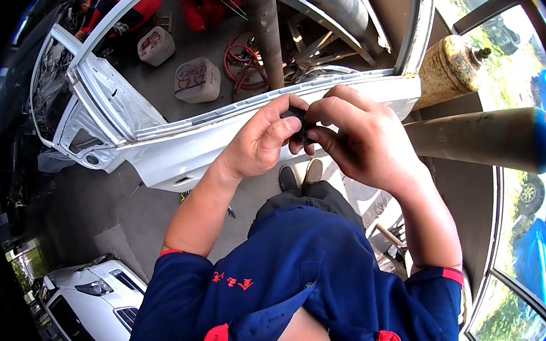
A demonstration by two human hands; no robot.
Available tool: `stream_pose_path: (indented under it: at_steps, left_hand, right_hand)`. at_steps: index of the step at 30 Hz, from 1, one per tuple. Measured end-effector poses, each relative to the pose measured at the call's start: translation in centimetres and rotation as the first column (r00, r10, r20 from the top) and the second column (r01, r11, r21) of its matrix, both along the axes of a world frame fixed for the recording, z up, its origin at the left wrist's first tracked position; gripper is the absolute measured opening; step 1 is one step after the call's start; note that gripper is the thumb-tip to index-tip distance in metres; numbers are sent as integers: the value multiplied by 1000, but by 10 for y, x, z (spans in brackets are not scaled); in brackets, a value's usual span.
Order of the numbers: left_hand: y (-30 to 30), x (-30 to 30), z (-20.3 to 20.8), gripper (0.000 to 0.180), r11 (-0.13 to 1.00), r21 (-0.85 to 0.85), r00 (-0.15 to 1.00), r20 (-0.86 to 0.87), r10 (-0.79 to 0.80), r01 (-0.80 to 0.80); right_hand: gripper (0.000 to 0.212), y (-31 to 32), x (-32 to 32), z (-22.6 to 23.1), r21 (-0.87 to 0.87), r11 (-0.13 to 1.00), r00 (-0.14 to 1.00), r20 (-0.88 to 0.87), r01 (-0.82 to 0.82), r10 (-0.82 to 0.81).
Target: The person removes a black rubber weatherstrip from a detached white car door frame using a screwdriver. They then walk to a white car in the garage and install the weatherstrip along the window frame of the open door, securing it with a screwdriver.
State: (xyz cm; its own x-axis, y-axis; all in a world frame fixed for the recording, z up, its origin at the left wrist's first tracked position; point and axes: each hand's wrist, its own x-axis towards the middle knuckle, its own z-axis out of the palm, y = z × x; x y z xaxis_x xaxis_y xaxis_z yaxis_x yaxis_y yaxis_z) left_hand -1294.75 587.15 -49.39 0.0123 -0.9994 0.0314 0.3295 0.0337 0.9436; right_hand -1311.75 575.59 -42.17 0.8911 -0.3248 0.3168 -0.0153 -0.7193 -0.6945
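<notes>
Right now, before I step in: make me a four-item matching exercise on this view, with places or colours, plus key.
1. Small dark part
2. Car door
3. Hose
4. Lower cylinder at right

A. Blue-ended
B. Reddish, coiled
C. Between left hand and right hand
D. White

Pairs: 1-C, 2-D, 3-B, 4-A

Small dark part [301, 116] looked matt, material unclear. White door panel [156, 165] was glossy painted metal, smooth. Rusty cylinder [446, 72] was rough metal. Jugs [197, 82] were cloudy plastic. Blue tarp [543, 256] was crinkled, shiny plastic. Shirt [349, 261] was matt cloth.
</notes>
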Motion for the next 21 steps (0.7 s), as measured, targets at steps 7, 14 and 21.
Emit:
stream_pose_path:
  at_steps: [7, 14, 21]
  left_hand:
    - [-30, -25, 1, 33, 999, 41, 991, 128, -39, 34]
    - [-91, -70, -6, 28, 986, 148, 996, 15, -83, 80]
    - [-174, -139, -40, 26, 905, 338, 891, -279, 357, -257]
  right_hand:
    - [23, -17, -31, -2, -154, 980, 991, -20, 128, -133]
    - [19, -79, -69, -29, -136, 984, 991, 79, 115, -105]
    - [17, -174, -107, -69, 16, 1000, 999, 34, 3, -4]
